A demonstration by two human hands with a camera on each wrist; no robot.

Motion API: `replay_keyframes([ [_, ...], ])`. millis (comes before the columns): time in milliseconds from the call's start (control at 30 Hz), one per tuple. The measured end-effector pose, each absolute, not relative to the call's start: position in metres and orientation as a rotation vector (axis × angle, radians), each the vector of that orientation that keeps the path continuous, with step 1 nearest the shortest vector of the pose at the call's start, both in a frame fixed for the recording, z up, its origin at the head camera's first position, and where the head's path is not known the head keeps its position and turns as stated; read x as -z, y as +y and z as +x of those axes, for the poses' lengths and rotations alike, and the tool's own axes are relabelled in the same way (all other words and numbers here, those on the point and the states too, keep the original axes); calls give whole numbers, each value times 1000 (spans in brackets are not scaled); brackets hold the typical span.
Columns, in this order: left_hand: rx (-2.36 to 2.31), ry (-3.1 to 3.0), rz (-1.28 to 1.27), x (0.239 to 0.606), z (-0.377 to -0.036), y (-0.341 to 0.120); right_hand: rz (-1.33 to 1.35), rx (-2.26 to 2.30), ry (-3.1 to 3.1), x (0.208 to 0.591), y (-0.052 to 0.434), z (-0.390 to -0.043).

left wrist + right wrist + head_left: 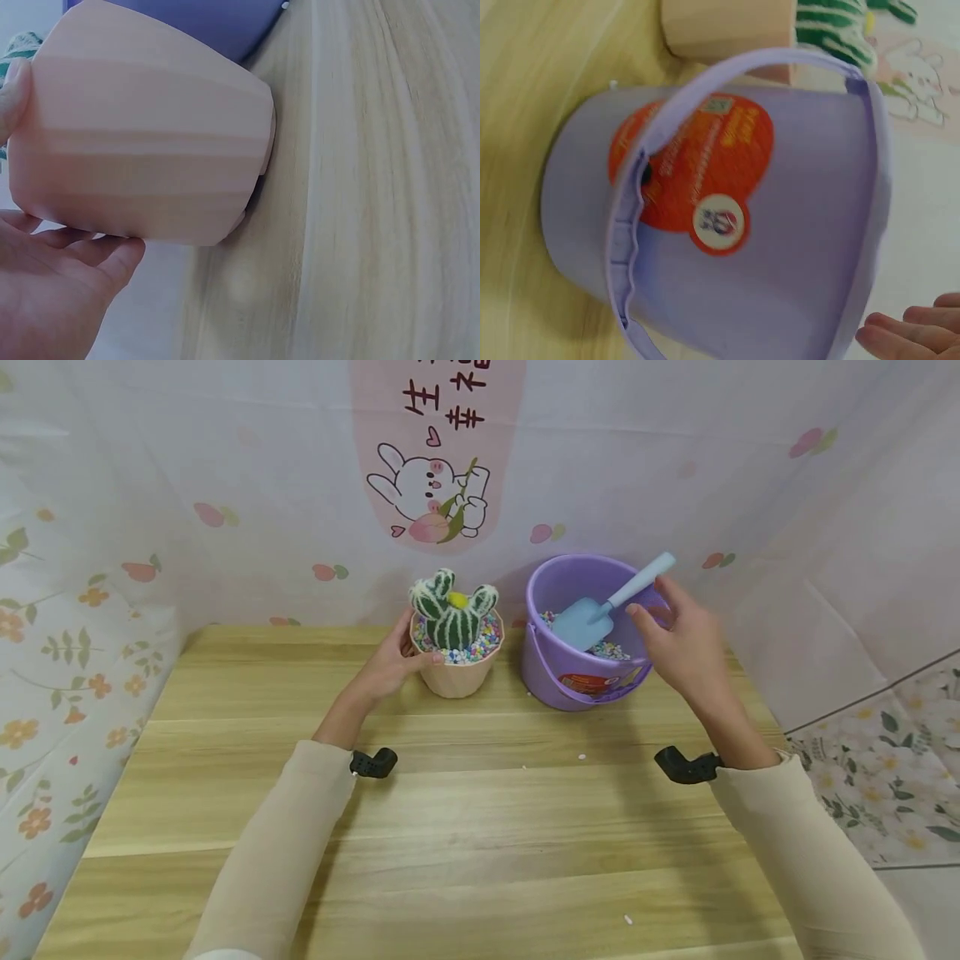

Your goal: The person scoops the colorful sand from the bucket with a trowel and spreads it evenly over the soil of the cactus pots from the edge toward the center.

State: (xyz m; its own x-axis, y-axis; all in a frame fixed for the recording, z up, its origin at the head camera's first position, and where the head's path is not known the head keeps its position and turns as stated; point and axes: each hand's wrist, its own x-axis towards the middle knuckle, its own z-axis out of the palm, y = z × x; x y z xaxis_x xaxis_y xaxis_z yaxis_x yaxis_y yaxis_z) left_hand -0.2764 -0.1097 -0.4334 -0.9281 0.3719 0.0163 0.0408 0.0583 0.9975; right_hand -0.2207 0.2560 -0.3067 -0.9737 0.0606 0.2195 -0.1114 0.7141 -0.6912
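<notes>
A knitted green cactus [454,625] with white stripes and a yellow tip stands in a pale pink pot [456,679] filled with coloured pebbles. My left hand [390,658] holds this pot from its left side, thumb at the rim and fingers along the wall, as the left wrist view confirms. To its right is a purple bucket [551,668] with more small coloured pebbles inside. A light blue shovel [581,623] leans in the bucket, handle up over the right rim. Beside that handle, my right hand [688,643] hovers at the rim with its fingers apart.
Both containers stand on a wooden table [465,827] near its back edge. A printed cloth [270,527] with a rabbit picture hangs behind them. A few stray pebbles, one a white pebble [628,920], lie on the tabletop. The bucket's handle [705,82] hangs down at its front.
</notes>
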Motion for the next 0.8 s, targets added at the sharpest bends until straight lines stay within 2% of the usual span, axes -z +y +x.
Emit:
replay_keyframes([
  [267,-1883,2118,398,427,-278,-113,417,-758,-2651,326,235,-209],
  [567,-1530,2450,434,415,-253,-128,768,-523,-2587,350,225,-194],
  [800,-1080,2850,693,404,-230,-133,951,-394,-2554,359,224,-187],
])
